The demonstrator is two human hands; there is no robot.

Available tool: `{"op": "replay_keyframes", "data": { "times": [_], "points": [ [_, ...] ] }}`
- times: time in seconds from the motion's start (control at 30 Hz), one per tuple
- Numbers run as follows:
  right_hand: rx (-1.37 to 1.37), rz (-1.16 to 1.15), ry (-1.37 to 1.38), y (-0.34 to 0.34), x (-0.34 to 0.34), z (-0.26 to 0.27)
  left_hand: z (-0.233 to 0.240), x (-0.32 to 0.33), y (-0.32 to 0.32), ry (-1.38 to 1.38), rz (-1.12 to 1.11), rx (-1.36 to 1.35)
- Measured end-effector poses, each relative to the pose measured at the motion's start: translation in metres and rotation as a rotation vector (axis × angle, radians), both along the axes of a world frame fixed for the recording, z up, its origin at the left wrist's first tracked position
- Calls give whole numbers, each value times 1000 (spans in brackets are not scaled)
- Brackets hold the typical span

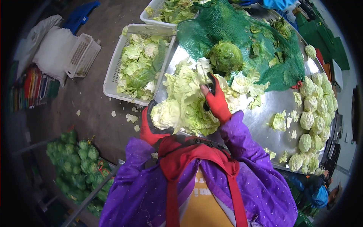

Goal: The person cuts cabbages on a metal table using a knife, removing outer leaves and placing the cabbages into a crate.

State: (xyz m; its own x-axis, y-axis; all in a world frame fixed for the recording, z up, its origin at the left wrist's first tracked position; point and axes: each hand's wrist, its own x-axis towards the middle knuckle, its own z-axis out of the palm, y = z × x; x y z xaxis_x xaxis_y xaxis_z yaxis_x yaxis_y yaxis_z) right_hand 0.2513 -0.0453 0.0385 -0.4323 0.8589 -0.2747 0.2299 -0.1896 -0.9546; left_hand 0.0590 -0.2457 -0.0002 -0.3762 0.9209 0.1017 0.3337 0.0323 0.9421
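My left hand (153, 126), in a red glove with a black palm, cups the side of a pale trimmed cabbage head (166, 115) at the near table edge. Loose green outer leaves (198, 113) lie against that head on its right. Above them is my right hand (217, 99), also gloved in red and black, its fingers curled and one bare digit showing. A small dark, shiny item seems to be within its fingers, too hidden to name. Just beyond stands an untrimmed green cabbage (226, 56), resting on a green mesh sack (272, 65).
Trimmed cabbages (310, 122) are piled along the right side of the metal table (255, 124). A white plastic crate (113, 81) of leaves adjoins it on the left, another crate (146, 17) behind. Bagged cabbages (76, 159) sit lower left. Another person (314, 190) is at lower right.
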Motion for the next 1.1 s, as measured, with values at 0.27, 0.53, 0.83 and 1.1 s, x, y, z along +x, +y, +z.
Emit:
{"op": "replay_keyframes", "data": {
  "times": [0.27, 0.53, 0.83, 1.1],
  "points": [
    [-281, 131, 80, -55, -12, -13, 66, 25, 24, 612, -55, -146],
    [-387, 113, 108, -28, -12, -10, 42, -15, 27, 232, -91, -134],
    [-363, -9, 186, 30, 12, 14, 40, -20, 48, -979, -146, 147],
    [-85, -88, -79, 28, 64, -18, 110, -16, 117, 695, -463, 243]
  ]
}}
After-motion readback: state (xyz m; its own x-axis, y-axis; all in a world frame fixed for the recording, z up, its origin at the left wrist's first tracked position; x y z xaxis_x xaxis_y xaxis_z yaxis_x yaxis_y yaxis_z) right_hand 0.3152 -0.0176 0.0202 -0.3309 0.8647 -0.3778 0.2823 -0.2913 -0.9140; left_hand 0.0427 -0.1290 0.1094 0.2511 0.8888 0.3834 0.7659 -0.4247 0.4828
